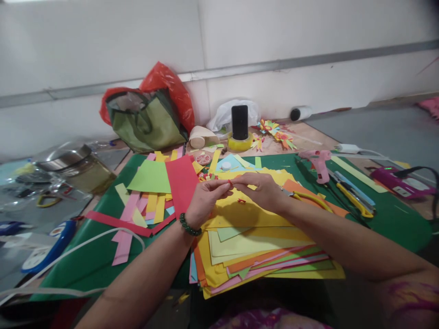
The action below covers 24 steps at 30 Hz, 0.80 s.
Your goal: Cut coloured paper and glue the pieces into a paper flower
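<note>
Head view, clock face centred on the fingertips: pinching a small red piece (230, 183) with thumb and finger of the left hand (205, 197), narrowed tight; meeting it from 3 o'clock with the right hand (259, 189), fingertips likewise narrowed on the piece; cannot tell which bears more of the grip. Holding all this just above a yellow paper stack (247, 220); seen on the stack at 5 o'clock, another small red piece (241, 201).

Could slip from bare fingertips, being so tiny; if dropped, could easily get mixed up with that second piece or lost among the paper strips (159, 209) at 8 o'clock. Might tear or crease if pulled from both sides at once; might slide out of line at the stack, given such uneven layers, if leaned on.

At 3 o'clock, just beside the right wrist, a yellow-handled tool (305, 196); could be knocked by a careless sweep of that wrist. Farther out at 3 o'clock, a pink glue gun (319, 165); cannot tell if hot, but could burn if touched so; at 8 o'clock, a white cord (85, 242), liable to snag the left forearm if drawn back and outward.
</note>
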{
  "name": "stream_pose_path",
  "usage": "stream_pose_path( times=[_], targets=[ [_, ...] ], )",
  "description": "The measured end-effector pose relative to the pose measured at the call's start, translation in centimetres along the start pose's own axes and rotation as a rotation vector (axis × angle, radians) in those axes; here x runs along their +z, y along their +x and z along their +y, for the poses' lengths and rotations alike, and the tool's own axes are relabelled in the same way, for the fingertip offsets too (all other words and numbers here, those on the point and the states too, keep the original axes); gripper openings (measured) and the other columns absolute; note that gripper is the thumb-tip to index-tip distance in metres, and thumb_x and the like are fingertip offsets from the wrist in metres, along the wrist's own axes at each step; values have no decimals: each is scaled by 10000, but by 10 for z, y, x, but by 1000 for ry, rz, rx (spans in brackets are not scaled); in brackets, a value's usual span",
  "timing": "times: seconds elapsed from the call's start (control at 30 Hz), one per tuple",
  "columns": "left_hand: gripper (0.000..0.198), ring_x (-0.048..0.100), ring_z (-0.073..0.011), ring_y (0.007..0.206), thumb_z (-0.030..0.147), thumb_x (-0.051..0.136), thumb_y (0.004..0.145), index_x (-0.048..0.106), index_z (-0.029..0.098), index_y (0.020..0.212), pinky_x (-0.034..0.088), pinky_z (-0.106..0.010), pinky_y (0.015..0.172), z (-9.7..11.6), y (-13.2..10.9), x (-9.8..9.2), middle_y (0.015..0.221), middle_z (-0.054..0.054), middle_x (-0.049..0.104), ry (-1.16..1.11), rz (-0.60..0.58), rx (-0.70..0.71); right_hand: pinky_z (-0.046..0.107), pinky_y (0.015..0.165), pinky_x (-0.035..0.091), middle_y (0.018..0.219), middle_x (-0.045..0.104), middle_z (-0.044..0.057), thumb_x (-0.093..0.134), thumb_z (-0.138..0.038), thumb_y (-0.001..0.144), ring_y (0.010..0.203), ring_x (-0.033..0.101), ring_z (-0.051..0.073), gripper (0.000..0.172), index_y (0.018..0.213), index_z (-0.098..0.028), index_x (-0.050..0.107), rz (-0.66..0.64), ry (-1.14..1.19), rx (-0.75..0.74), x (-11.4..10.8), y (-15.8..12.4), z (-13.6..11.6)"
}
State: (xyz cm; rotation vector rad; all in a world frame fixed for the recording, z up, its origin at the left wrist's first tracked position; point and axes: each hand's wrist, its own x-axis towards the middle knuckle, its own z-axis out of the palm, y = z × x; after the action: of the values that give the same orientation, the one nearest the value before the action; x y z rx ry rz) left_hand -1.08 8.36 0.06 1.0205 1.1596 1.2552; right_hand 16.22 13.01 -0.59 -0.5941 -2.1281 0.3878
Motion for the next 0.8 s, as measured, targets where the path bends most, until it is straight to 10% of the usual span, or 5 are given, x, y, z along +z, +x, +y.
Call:
stream_pose_path(
  times=[0.8],
  targets=[
    [343,676,-144,688,410,836,580,772,165,812,537,-273,721,1,-3,2,775,-66,752,5,-28,0,263,669,550,837,767,24,583,-261,840,719,699,160,201,891,-220,772,-18,164,205,0,1,-5]
  ],
)
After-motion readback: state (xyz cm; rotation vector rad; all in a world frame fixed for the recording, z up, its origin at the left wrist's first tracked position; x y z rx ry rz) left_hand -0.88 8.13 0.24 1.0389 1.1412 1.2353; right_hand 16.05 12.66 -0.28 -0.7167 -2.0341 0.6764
